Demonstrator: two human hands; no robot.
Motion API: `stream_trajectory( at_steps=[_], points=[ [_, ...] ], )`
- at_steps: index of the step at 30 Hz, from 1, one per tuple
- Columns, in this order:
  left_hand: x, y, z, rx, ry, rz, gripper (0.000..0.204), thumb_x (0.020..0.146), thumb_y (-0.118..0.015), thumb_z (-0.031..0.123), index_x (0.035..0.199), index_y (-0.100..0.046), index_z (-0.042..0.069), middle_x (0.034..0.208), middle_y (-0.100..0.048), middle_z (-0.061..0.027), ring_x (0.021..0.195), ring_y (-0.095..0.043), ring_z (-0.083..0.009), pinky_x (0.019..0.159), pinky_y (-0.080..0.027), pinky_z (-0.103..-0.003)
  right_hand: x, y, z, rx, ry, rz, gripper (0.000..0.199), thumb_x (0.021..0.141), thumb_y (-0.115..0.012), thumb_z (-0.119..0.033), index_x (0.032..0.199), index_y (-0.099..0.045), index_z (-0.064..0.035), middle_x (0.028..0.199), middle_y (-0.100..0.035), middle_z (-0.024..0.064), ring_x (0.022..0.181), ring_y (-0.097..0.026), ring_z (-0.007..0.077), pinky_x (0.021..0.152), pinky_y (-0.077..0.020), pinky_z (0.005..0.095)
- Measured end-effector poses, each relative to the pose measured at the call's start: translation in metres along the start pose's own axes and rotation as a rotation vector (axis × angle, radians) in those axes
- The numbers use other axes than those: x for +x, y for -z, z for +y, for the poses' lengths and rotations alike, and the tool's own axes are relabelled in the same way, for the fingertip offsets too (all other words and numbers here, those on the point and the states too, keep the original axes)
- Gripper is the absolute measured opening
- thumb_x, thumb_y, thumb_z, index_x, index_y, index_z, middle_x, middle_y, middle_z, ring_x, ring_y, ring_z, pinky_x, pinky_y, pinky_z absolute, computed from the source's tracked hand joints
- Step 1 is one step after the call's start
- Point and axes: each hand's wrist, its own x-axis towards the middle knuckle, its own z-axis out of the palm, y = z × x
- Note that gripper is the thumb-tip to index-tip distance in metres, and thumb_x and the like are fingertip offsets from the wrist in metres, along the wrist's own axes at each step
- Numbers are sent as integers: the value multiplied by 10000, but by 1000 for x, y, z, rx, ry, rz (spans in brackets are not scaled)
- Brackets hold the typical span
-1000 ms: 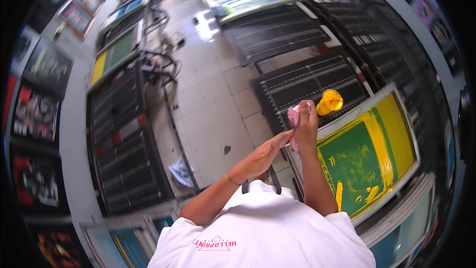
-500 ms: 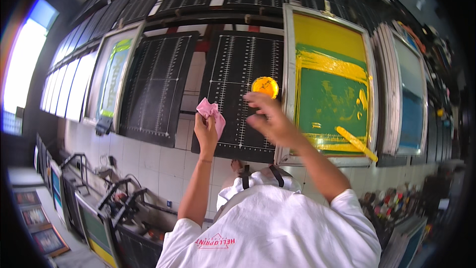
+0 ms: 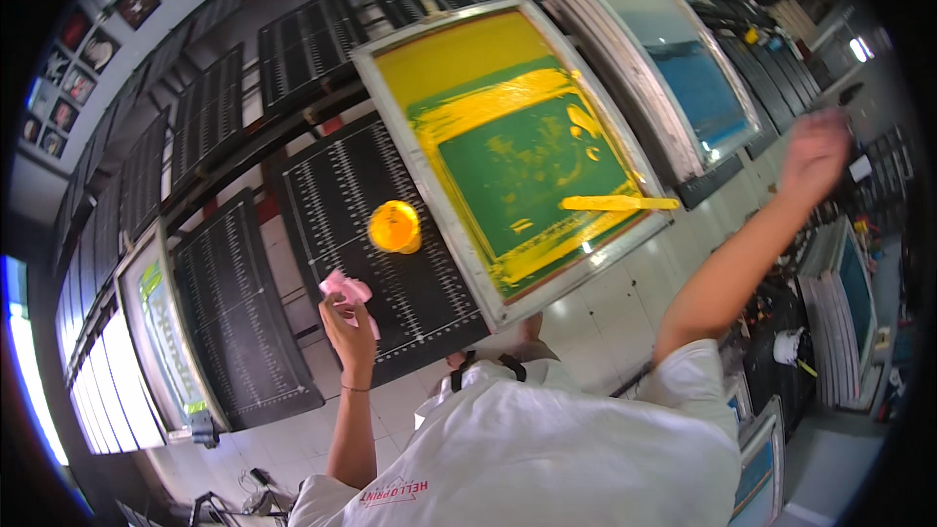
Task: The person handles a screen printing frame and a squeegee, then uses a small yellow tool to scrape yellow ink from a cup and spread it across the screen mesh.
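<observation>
A crumpled pink cloth [image 3: 348, 290] is pinched in my left hand [image 3: 349, 337], above the near left part of a black ruled board [image 3: 337, 200]. On that board stands a tub of yellow ink [image 3: 395, 227]. My right hand [image 3: 818, 151] is stretched far out to the right, away from the board; motion smears its fingers, so their pose is unclear. Between my hands lies a metal-framed printing screen [image 3: 441, 224], its green mesh smeared with yellow ink. An ink-coated yellow spatula [image 3: 615, 203] rests across its near right part.
Another black board [image 3: 239, 312] and a framed screen with bright green marks [image 3: 161, 332] are at left. Framed screens [image 3: 654, 49] lie stacked beyond the yellow one. More frames [image 3: 835, 322] and a white container [image 3: 789, 346] stand at lower right, near my right arm.
My right hand has swung from beside the ink tub far out to the right. The whole view has turned rightward. My left hand still holds the pink cloth.
</observation>
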Motion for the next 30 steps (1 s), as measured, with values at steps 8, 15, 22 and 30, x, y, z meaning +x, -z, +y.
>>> stream_trajectory(
  at_steps=[8,15,22,30],
  points=[
    [18,-102,3,-135,363,-103,571,815,-711,159,1275,-444,-49,1134,-534,-142,739,-585,-159,732,-483,-280,-173,52,113,-1316,-619,-459,324,914,-574,-182,1186,-573,-6,1179,-609,168,1085,-575,322,946,-438,383],
    [14,-146,23,85,311,56,608,739,-780,183,1213,-481,-53,1095,-535,-156,700,-602,-186,707,-496,-320,-181,108,132,-1229,-932,-688,419,838,-683,-228,1162,-556,6,1132,-620,182,1046,-596,318,899,-460,375],
    [25,-166,-14,-37,384,127,500,718,-800,188,1109,-563,-14,1009,-608,-133,816,-620,-225,772,-482,-335,-158,87,125,-1127,-1046,-783,365,784,-732,-225,1028,-586,5,958,-632,156,848,-608,299,755,-469,378],
    [43,-170,27,-183,430,83,362,724,-785,155,1001,-620,-9,948,-674,-84,879,-644,-190,809,-484,-319,-159,65,90,-1129,-771,-788,247,892,-598,-226,941,-603,16,811,-608,105,725,-590,234,650,-449,338]
  ],
)
